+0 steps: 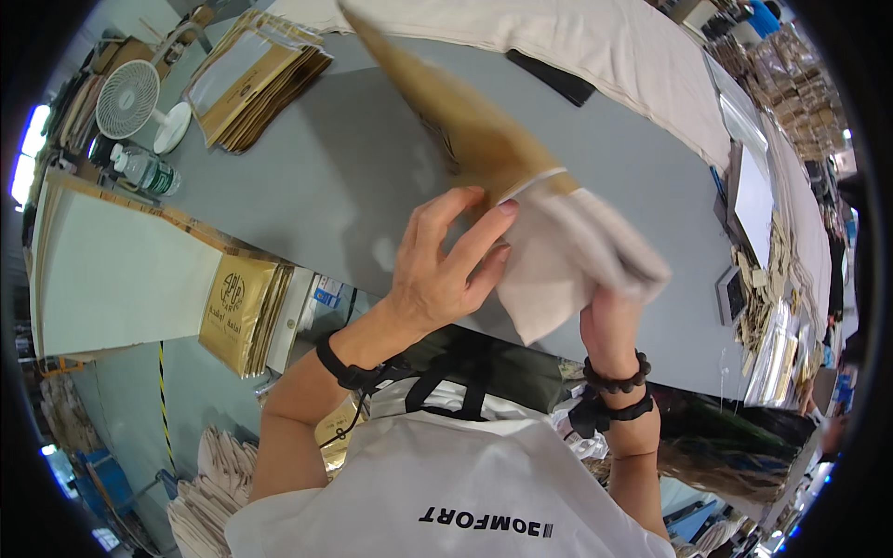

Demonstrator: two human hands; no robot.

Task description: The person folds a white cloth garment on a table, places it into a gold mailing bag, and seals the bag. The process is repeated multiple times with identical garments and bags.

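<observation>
A gold-brown printed bag or sleeve [488,132], blurred by motion, slants up and left above the grey table [670,195]. Folded off-white cloth [551,279] meets its lower end; whether the cloth reaches inside is hidden. My left hand [446,265] is at the bag's near edge where the cloth begins, its fingers spread and bent, fingertips touching or very near the edge. My right hand [614,321] is closed on the cloth's lower right part, its fingers mostly hidden beneath the cloth.
A stack of gold packages [258,91], a white fan [129,99] and a plastic bottle [150,171] stand at the left. More gold packages [241,314] lie beside a pale board [132,265]. Off-white fabric [586,49] runs along the far edge. A black flat piece [551,77] lies before it.
</observation>
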